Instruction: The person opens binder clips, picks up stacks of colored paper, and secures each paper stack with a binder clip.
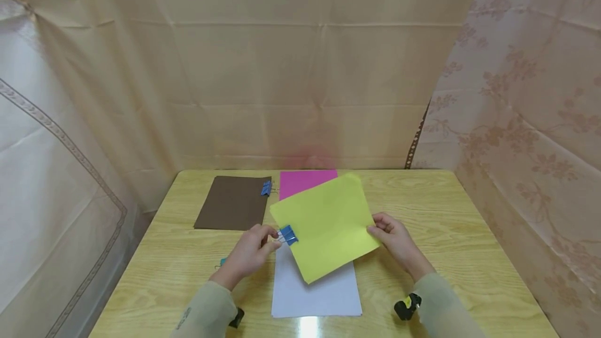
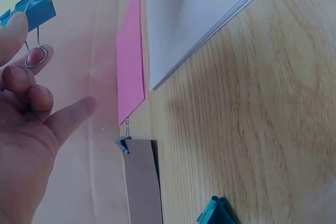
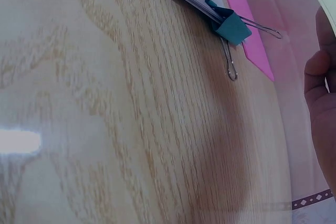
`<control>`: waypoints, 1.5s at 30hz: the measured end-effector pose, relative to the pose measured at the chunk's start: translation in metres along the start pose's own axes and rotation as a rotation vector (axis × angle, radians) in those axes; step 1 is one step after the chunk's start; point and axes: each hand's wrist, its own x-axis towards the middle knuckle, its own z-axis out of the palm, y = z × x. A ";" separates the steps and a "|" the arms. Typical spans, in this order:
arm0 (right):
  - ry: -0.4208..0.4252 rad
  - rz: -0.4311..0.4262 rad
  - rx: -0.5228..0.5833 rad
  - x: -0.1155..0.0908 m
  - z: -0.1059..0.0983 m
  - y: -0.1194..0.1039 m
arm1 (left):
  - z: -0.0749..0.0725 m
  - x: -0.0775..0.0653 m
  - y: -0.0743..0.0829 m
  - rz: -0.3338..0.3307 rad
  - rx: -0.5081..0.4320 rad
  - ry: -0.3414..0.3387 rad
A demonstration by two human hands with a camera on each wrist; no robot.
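The left hand [image 1: 251, 252] pinches the blue binder clip [image 1: 288, 234] on the yellow paper [image 1: 331, 223]; the right hand [image 1: 396, 236] pinches its opposite edge. The paper is raised above the counter [image 1: 418, 197], between its far and near edges, over white paper [image 1: 319, 296]. Pink paper [image 1: 305, 181] lies at the far edge, brown paper [image 1: 235, 202] near the far left corner.

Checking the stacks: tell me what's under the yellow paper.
White paper shows beneath the yellow paper, with pink paper beyond. The right wrist view reveals a green clip on the white paper's edge; in the head view, the yellow covers it and their facing edges.
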 end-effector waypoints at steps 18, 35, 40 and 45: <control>-0.009 0.012 0.036 0.001 0.000 0.004 | -0.005 0.003 0.003 -0.009 -0.044 -0.009; 0.023 0.026 0.029 0.002 0.003 0.003 | -0.002 0.006 -0.001 -0.064 -0.067 0.010; 0.025 0.032 0.032 0.003 0.004 0.002 | -0.003 0.006 -0.001 -0.076 -0.071 0.014; 0.027 0.040 0.033 0.002 0.004 0.000 | -0.004 0.007 -0.001 -0.077 -0.067 0.011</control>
